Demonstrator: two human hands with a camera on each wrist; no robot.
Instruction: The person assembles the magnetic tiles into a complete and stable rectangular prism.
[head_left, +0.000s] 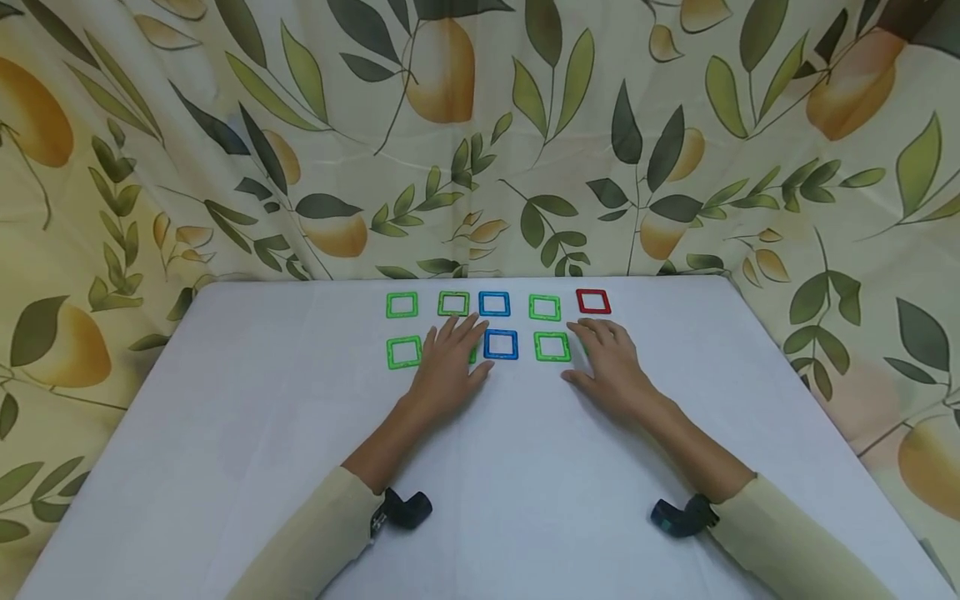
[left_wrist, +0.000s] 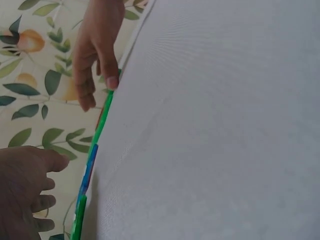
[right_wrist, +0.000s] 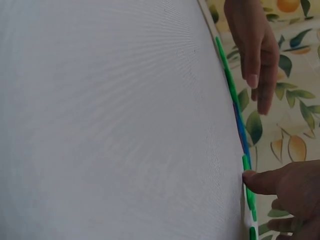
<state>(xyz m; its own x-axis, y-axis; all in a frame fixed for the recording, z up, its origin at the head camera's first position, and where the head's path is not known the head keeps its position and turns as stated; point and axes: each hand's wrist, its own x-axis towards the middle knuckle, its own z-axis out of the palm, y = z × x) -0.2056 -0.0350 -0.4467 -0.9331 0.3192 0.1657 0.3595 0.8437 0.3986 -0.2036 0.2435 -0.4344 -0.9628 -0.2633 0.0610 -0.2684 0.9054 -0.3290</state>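
Square plastic frame tiles lie in two rows at the table's far side. The back row holds a green tile (head_left: 402, 316), another green tile (head_left: 442, 303), a blue tile (head_left: 494, 315), one more green tile (head_left: 544, 319) and a red tile (head_left: 593, 312). My left hand (head_left: 446, 367), fingers spread, is over the front row and mostly covers a green tile (head_left: 472, 356) there. To its left shows a green tile (head_left: 404, 364), to its right a blue tile (head_left: 501, 357). My right hand (head_left: 611, 367), fingers loosely extended, is beside a front green tile (head_left: 552, 358).
A white cloth (head_left: 525, 475) covers the table. Behind it hangs a curtain (head_left: 480, 192) printed with leaves and fruit. Each wrist carries a black camera, the left camera (head_left: 407, 508) and the right camera (head_left: 684, 516), both over the cloth.
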